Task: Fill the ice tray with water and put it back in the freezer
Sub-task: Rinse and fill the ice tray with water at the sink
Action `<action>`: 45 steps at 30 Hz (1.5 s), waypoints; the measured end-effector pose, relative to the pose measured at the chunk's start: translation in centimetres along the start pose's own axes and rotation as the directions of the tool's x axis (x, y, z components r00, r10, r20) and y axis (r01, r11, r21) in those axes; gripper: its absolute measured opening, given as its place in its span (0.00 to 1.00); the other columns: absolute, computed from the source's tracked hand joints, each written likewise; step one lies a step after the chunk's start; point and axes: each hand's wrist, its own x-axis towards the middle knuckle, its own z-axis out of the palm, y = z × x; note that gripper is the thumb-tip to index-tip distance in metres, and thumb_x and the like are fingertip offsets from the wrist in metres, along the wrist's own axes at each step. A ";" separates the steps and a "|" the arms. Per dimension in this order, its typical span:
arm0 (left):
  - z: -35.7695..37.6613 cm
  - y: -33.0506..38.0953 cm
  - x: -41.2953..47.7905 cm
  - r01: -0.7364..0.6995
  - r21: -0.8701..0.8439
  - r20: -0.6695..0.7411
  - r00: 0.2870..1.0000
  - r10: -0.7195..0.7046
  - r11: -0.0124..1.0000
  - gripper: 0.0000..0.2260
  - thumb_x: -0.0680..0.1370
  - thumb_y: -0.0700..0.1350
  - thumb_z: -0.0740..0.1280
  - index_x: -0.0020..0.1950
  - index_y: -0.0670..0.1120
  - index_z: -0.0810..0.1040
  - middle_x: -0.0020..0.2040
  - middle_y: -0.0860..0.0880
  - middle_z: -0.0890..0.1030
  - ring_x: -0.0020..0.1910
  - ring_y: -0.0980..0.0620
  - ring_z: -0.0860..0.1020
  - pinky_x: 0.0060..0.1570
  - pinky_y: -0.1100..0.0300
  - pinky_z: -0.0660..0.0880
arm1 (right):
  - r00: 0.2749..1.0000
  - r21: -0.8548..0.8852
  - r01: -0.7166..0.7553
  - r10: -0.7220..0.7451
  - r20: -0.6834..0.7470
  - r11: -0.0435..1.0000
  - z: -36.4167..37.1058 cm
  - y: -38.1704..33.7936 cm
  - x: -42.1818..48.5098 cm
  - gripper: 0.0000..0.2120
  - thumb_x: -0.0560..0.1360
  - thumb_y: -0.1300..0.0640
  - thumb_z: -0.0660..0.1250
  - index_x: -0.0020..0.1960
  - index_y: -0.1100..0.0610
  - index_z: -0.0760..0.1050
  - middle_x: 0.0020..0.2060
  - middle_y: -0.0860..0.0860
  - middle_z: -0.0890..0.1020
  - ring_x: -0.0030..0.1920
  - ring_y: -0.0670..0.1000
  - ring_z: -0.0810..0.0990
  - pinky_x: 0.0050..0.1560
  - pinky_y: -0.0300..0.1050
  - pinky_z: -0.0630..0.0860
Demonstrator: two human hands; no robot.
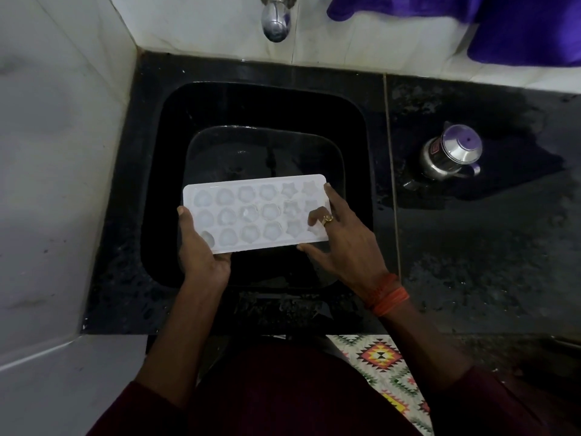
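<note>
Head view, looking straight down: a white ice tray (256,212) is held level over the black sink (261,102), both hands on it. The left hand (201,250) clamps the tray's near-left corner, thumb lying along the left edge, fingers hidden underneath. The right hand (342,243) grips the right end, thumb at the near edge, one finger reaching past the far-right corner, and a ringed finger curled onto the top over the star moulds. The moulds run in three rows, rounded shapes to the left, stars to the right; whether they hold water is hard to tell. Orange threads circle the right wrist. Far above the tray, a chrome tap (276,23) sticks out of the white tiled wall, with no stream visible. On the wet black counter to the right stands a steel jug (451,152), well apart from the tray. A purple cloth (518,26) hangs at far right. A patterned mat (382,369) shows near the person's body.
</note>
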 end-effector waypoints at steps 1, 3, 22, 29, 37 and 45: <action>0.0 0.0 0.0 0.002 0.000 0.001 1.000 -0.002 1.000 0.20 0.78 0.63 0.70 0.61 0.49 0.84 0.52 0.50 0.89 0.49 0.48 0.88 0.43 0.46 0.85 | 1.000 -0.007 0.020 -0.020 -0.003 1.000 0.0 -0.1 0.0 0.20 0.71 0.41 0.73 0.57 0.48 0.73 0.80 0.50 0.55 0.74 0.54 0.68 0.53 0.54 0.81; 0.0 0.0 0.0 0.006 0.002 0.004 1.000 -0.006 1.000 0.21 0.78 0.63 0.70 0.61 0.49 0.84 0.52 0.50 0.89 0.49 0.47 0.88 0.44 0.46 0.85 | 0.998 -0.010 0.067 -0.067 -0.001 0.998 0.0 -0.4 0.1 0.20 0.71 0.40 0.72 0.59 0.48 0.75 0.80 0.52 0.56 0.77 0.56 0.62 0.56 0.58 0.79; -0.7 0.0 0.2 0.026 0.028 0.020 0.999 -0.026 0.999 0.24 0.77 0.65 0.69 0.63 0.49 0.84 0.55 0.48 0.88 0.51 0.44 0.87 0.49 0.42 0.84 | 0.983 -0.246 0.179 -0.186 -0.003 0.952 1.2 -1.4 0.5 0.23 0.73 0.30 0.62 0.54 0.46 0.82 0.78 0.58 0.59 0.79 0.56 0.55 0.78 0.62 0.50; -0.8 -0.1 0.2 0.034 0.027 -0.007 0.999 -0.034 0.999 0.23 0.76 0.65 0.71 0.61 0.50 0.84 0.52 0.49 0.89 0.50 0.44 0.88 0.49 0.40 0.84 | 0.980 -0.318 0.169 -0.194 -0.050 0.933 1.3 -1.5 0.3 0.24 0.73 0.29 0.61 0.51 0.46 0.83 0.78 0.58 0.61 0.79 0.57 0.57 0.77 0.66 0.49; -0.9 -0.1 0.1 0.033 0.034 0.004 0.999 -0.033 0.999 0.22 0.77 0.65 0.70 0.61 0.50 0.84 0.53 0.49 0.88 0.50 0.45 0.88 0.52 0.39 0.83 | 0.976 -0.349 0.159 -0.200 -0.086 0.924 1.3 -2.0 0.2 0.27 0.74 0.26 0.55 0.51 0.44 0.83 0.78 0.58 0.61 0.79 0.57 0.58 0.78 0.65 0.44; -1.0 0.2 -0.1 0.040 0.030 0.007 0.999 -0.040 0.999 0.22 0.77 0.64 0.71 0.61 0.50 0.84 0.52 0.49 0.89 0.48 0.45 0.88 0.44 0.43 0.85 | 0.976 -0.358 0.145 -0.193 -0.104 0.923 1.6 -2.2 -0.2 0.28 0.75 0.26 0.55 0.52 0.45 0.82 0.77 0.58 0.63 0.78 0.56 0.59 0.77 0.66 0.44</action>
